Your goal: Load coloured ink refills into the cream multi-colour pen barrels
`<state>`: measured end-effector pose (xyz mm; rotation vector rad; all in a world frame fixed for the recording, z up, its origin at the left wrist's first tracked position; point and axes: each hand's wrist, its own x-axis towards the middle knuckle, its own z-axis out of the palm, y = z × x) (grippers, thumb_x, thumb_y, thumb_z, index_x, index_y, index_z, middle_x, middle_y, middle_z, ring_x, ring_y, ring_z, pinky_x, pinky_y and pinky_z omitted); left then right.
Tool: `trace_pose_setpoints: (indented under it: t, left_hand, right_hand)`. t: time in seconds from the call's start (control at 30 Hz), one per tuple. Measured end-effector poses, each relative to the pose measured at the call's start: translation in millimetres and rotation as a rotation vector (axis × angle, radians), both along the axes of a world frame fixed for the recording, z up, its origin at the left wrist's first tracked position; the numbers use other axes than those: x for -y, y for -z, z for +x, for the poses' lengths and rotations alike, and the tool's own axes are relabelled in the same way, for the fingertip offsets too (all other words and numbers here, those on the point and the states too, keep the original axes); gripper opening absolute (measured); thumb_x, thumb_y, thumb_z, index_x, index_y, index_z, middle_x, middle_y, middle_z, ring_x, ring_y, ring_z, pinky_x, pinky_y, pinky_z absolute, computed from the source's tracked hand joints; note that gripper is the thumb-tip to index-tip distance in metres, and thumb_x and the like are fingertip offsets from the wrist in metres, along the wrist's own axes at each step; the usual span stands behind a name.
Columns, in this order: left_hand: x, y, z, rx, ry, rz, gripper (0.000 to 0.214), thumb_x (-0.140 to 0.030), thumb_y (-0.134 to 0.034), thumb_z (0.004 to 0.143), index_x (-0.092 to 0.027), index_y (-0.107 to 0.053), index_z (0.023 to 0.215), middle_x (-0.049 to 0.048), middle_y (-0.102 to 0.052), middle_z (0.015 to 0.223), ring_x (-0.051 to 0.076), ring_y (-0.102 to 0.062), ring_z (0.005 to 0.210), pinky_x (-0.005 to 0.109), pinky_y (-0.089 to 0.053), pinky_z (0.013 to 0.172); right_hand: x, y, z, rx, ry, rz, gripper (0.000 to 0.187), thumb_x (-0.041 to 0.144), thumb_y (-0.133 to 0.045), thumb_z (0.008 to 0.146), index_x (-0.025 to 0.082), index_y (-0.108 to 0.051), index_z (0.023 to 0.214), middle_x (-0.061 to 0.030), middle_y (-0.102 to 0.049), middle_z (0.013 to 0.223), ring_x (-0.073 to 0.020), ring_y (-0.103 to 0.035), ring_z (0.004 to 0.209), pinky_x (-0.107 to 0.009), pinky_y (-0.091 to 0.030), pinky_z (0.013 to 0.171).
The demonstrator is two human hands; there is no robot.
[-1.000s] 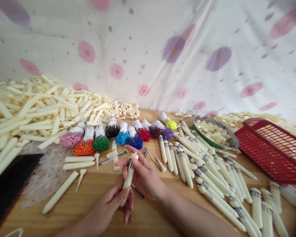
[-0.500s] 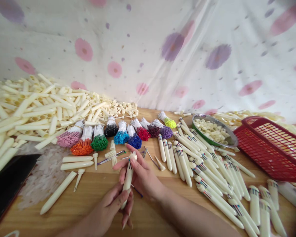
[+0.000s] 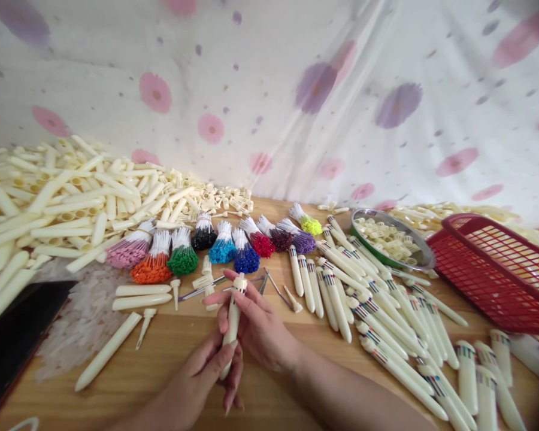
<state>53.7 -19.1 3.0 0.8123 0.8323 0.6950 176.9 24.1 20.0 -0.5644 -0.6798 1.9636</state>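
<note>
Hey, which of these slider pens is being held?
The middle pen: left hand on its lower part, right hand near its top. The other pens sit unheld, farther right.

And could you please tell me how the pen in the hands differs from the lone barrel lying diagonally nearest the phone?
The pen has a top piece at its upper end; the lone barrel has none.
The pen is held by the left hand and right hand, whereas the barrel lies untouched on the table.
Both have cream-coloured, tubular bodies.
</note>
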Motion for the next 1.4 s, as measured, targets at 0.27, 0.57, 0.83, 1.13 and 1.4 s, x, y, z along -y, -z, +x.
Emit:
trace_pose_setpoints:
  t: [0.27, 0.57, 0.83, 1.13, 1.4]
  left_hand:
    - [3.3, 8.7, -0.2, 0.043, 0.003, 0.06, 0.039, -0.057, -0.054, 0.077, -0.018, -0.05, 0.082, -0.0045, -0.051, 0.058, 0.008, -0.048, 0.041, 0.03, -0.052, 0.052]
    - [3.7, 6.4, 1.2, 0.01, 0.062, 0.127, 0.038, -0.055, -0.048, 0.081, -0.019, -0.047, 0.094, -0.0065, -0.045, 0.06, 0.006, -0.043, 0.042, 0.031, -0.054, 0.055]
    - [4.1, 14.2, 0.2, 0.077, 0.065, 0.108, 0.03, -0.048, -0.049, 0.084, -0.019, -0.05, 0.091, -0.0062, -0.046, 0.059, 0.005, -0.041, 0.043, 0.029, -0.054, 0.055]
    - [-0.7, 17.8, 2.3, 0.394, 0.118, -0.154, 0.033, -0.05, -0.06, 0.076, -0.017, -0.054, 0.077, -0.0082, -0.045, 0.046, 0.002, -0.027, 0.03, 0.017, -0.043, 0.034]
    - [-12.6, -7.3, -23.9, 0.093, 0.164, -0.263, 0.046, -0.062, -0.061, 0.065, -0.017, -0.053, 0.068, -0.0144, -0.025, 0.035, 0.001, -0.007, 0.029, 0.012, -0.009, 0.026]
  right_hand:
    - [-1.9, -4.9, 6.1, -0.058, -0.105, -0.015, 0.049, 0.024, -0.062, 0.076, 0.022, -0.041, 0.12, -0.0074, -0.063, 0.109, -0.0111, -0.06, 0.069, -0.019, -0.045, 0.048]
    - [-10.1, -4.6, 12.8, -0.097, -0.211, -0.02, 0.057, 0.054, -0.047, 0.079, 0.02, -0.038, 0.124, -0.0051, -0.068, 0.08, -0.0088, -0.046, 0.05, -0.023, -0.041, 0.051]
    - [-11.3, -5.0, 15.2, -0.116, -0.239, -0.005, 0.045, 0.049, -0.037, 0.086, 0.019, -0.041, 0.12, -0.0044, -0.067, 0.073, -0.0088, -0.041, 0.048, -0.023, -0.039, 0.053]
    - [-14.7, -4.4, 14.5, 0.058, -0.078, 0.112, 0.044, 0.055, -0.042, 0.086, 0.022, -0.048, 0.115, -0.0066, -0.063, 0.097, -0.0145, -0.058, 0.071, -0.029, -0.043, 0.069]
    - [-29.5, -22.3, 50.6, 1.297, 0.005, 1.089, 0.046, 0.043, -0.025, 0.095, 0.017, -0.054, 0.07, -0.0036, -0.05, 0.07, -0.0154, -0.046, 0.069, -0.028, -0.037, 0.067]
